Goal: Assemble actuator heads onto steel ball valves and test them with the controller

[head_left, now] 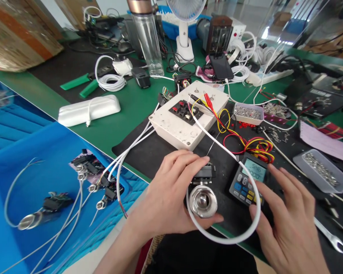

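My left hand is closed around a shiny metal valve with a black box on top, holding it above the near edge of the black mat. A white cable loops from the valve up to a white test box with black terminal blocks. My right hand rests with fingers spread beside a small grey controller with a lit display and coloured buttons, the thumb touching the white cable near the controller's lower corner.
A blue bin at left holds several similar valves with white cables. Red, yellow and black wires coil by the controller. Trays of small metal parts and a spanner lie at right. A clear bottle, fan, and green pliers stand farther back.
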`<state>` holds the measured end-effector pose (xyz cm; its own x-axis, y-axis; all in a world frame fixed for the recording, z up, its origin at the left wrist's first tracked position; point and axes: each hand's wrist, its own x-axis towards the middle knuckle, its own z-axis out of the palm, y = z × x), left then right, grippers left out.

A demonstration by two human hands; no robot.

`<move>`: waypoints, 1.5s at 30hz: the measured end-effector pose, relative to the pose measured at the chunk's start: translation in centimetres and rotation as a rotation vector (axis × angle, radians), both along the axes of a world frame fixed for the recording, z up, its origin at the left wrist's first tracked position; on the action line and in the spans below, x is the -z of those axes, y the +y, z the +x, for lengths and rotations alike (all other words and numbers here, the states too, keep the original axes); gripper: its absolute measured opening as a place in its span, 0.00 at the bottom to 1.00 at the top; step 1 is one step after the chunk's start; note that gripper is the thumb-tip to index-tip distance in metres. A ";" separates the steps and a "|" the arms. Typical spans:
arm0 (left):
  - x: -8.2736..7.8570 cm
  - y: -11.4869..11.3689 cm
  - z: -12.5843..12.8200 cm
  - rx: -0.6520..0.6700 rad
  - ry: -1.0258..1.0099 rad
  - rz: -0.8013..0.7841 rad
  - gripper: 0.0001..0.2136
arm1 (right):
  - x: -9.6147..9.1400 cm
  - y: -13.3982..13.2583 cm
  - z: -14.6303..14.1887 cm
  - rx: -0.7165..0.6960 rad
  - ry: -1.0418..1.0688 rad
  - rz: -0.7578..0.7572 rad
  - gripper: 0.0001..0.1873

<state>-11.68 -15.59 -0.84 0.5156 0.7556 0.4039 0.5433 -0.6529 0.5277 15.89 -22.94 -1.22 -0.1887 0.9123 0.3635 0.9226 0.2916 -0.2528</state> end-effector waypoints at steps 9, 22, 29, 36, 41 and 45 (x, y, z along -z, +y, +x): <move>0.1 -0.1 0.0 -0.001 -0.004 -0.015 0.47 | 0.0 0.1 0.1 -0.007 -0.030 0.014 0.20; 0.0 -0.1 0.0 -0.003 0.016 -0.010 0.47 | 0.0 0.1 0.1 -0.020 -0.012 0.010 0.21; 0.0 0.0 0.1 -0.001 0.032 0.025 0.45 | 0.1 0.0 -0.1 0.000 0.018 0.020 0.20; 0.0 0.1 0.2 -0.010 0.052 0.054 0.45 | -0.2 -0.1 -0.3 0.006 0.042 0.011 0.21; 0.1 0.1 0.2 -0.019 0.060 0.057 0.45 | -0.3 0.1 -0.4 -0.005 0.074 0.015 0.20; 0.2 0.2 0.2 -0.015 0.063 0.046 0.45 | -0.4 0.2 -0.4 -0.006 0.098 0.016 0.22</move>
<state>-11.47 -15.41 -1.07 0.5298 0.7449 0.4055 0.5845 -0.6672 0.4618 15.51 -22.75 -0.87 -0.1571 0.9052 0.3948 0.8920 0.3017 -0.3367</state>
